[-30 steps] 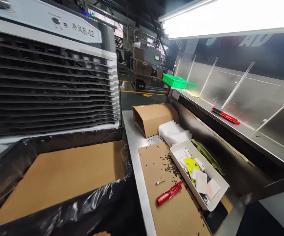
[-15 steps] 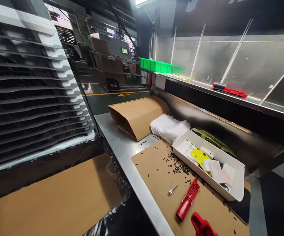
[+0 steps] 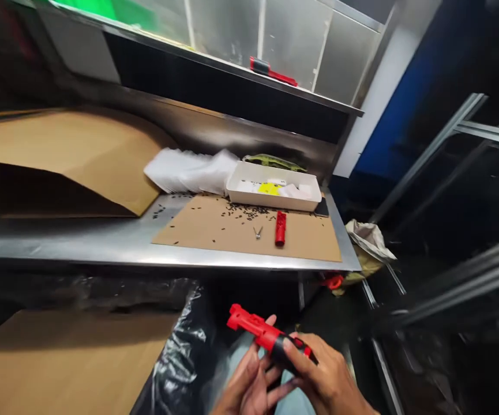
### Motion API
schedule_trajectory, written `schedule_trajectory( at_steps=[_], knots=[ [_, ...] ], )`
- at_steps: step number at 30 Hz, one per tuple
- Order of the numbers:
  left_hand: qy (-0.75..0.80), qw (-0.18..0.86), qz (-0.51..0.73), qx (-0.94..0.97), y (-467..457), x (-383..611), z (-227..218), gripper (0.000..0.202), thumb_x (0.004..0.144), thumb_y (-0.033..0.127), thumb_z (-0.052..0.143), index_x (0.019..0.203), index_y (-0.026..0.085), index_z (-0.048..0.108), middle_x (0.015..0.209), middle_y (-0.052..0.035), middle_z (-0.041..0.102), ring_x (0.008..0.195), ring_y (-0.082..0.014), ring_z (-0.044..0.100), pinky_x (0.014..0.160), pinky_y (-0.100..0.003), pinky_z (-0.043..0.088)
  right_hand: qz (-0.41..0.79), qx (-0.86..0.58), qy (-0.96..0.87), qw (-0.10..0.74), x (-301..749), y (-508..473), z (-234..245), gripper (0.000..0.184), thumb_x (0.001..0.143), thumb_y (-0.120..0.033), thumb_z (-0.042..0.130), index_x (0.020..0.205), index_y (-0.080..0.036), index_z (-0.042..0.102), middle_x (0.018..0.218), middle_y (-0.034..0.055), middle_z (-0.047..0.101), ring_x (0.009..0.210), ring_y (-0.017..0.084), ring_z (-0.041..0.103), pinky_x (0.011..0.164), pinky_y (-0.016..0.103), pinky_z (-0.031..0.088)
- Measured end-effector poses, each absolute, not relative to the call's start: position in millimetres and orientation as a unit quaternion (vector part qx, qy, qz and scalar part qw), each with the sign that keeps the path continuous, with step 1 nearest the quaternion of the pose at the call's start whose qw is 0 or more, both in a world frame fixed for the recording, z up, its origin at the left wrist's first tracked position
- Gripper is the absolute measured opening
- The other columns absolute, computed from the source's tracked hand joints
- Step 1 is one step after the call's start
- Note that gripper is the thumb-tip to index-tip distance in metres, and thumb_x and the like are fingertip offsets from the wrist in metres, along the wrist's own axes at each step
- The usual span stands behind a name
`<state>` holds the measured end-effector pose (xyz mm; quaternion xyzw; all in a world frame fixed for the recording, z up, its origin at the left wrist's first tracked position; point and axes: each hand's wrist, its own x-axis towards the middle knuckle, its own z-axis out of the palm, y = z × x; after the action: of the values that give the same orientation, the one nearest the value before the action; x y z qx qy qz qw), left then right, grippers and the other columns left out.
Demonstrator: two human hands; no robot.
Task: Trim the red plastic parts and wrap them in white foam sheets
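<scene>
Low in the head view, both my hands hold a red plastic tool with a black band (image 3: 263,331) in front of the bench edge. My right hand (image 3: 327,377) wraps its black end from the right. My left hand (image 3: 249,387) supports it from below, fingers touching the red body. On the bench, a second red tool (image 3: 280,227) lies on a brown cardboard sheet (image 3: 214,233), beside a small metal clip (image 3: 258,232) and scattered small black bits (image 3: 243,212).
A white tray (image 3: 270,200) of cards and a yellow slip sits behind the cardboard, next to white bags (image 3: 186,170) and a large brown paper bag (image 3: 67,155). A third red tool (image 3: 273,71) lies on the upper shelf. A black-lined box with cardboard (image 3: 59,357) stands lower left.
The view has swung right and down, away from the large louvred cooler. Both my hands have come into sight holding a red tool that was only partly visible at the bottom edge before.
</scene>
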<state>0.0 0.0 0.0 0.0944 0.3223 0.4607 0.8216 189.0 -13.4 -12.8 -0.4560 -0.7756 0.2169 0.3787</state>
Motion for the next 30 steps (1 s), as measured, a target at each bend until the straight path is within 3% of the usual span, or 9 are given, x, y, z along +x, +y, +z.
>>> schedule_trajectory(
  at_steps=[2,3,5,8,13,18,25,30],
  knots=[
    [0.341,0.821,0.455,0.061,-9,-4,5,0.073,0.066,0.039,0.091,0.129,0.025,0.057,0.125,-0.0159,0.07,0.122,-0.0358,0.061,0.104,-0.052,0.047,0.152,-0.445,-0.811,0.348,186,-34,4,0.064,0.095,-0.031,0.06,0.152,-0.041,0.034,0.141,0.0074,0.06,0.126,0.028,0.059,0.101,0.046,0.05],
    [0.355,0.812,0.461,0.052,-13,-7,6,0.074,0.064,0.032,0.092,0.128,0.025,0.056,0.125,-0.016,0.07,0.123,-0.035,0.06,0.106,-0.051,0.046,0.15,-0.468,-0.796,0.353,184,-44,12,0.07,0.092,-0.032,0.065,0.153,-0.039,0.033,0.146,0.0077,0.055,0.134,0.029,0.052,0.108,0.049,0.045],
    [0.367,0.789,0.489,0.055,-23,-11,8,0.071,0.061,0.027,0.094,0.121,0.027,0.056,0.127,-0.0131,0.07,0.126,-0.0334,0.058,0.109,-0.05,0.044,0.194,-0.532,-0.721,0.399,178,-63,23,0.061,0.087,-0.037,0.07,0.144,-0.032,0.05,0.148,0.0085,0.053,0.139,0.03,0.046,0.114,0.05,0.038],
    [0.38,0.751,0.529,0.11,-38,-12,16,0.063,0.059,0.036,0.095,0.11,0.032,0.057,0.123,-0.0048,0.072,0.131,-0.0307,0.053,0.116,-0.051,0.035,0.283,-0.593,-0.589,0.47,161,-79,27,0.027,0.086,-0.039,0.067,0.11,-0.027,0.073,0.134,0.0085,0.065,0.128,0.029,0.057,0.111,0.046,0.042],
    [0.406,0.724,0.524,0.192,-49,4,32,0.064,0.054,0.045,0.095,0.103,0.034,0.055,0.112,0.0006,0.076,0.131,-0.0318,0.054,0.119,-0.053,0.029,0.351,-0.598,-0.486,0.532,135,-82,29,0.019,0.078,-0.036,0.069,0.09,-0.024,0.077,0.124,0.0098,0.069,0.12,0.031,0.061,0.109,0.048,0.041],
    [0.408,0.726,0.499,0.239,-43,22,29,0.063,0.054,0.048,0.094,0.101,0.032,0.055,0.106,0.0002,0.076,0.127,-0.0329,0.057,0.119,-0.049,0.029,0.386,-0.584,-0.425,0.574,135,-78,32,0.025,0.079,-0.039,0.068,0.095,-0.023,0.079,0.123,0.0105,0.067,0.118,0.032,0.061,0.108,0.047,0.042],
    [0.412,0.744,0.464,0.249,-32,34,12,0.067,0.055,0.049,0.093,0.105,0.033,0.051,0.104,-0.0004,0.075,0.12,-0.0331,0.061,0.111,-0.046,0.042,0.437,-0.573,-0.352,0.597,147,-70,21,0.029,0.075,-0.046,0.074,0.085,-0.02,0.079,0.128,0.0131,0.064,0.119,0.034,0.059,0.11,0.049,0.038],
    [0.429,0.729,0.457,0.275,-26,42,8,0.066,0.057,0.05,0.092,0.106,0.034,0.05,0.099,0.0028,0.074,0.117,-0.0295,0.063,0.107,-0.036,0.046,0.45,-0.57,-0.315,0.611,154,-63,15,0.035,0.069,-0.054,0.078,0.075,-0.02,0.078,0.127,0.0116,0.065,0.111,0.032,0.063,0.101,0.042,0.047]
  ],
)
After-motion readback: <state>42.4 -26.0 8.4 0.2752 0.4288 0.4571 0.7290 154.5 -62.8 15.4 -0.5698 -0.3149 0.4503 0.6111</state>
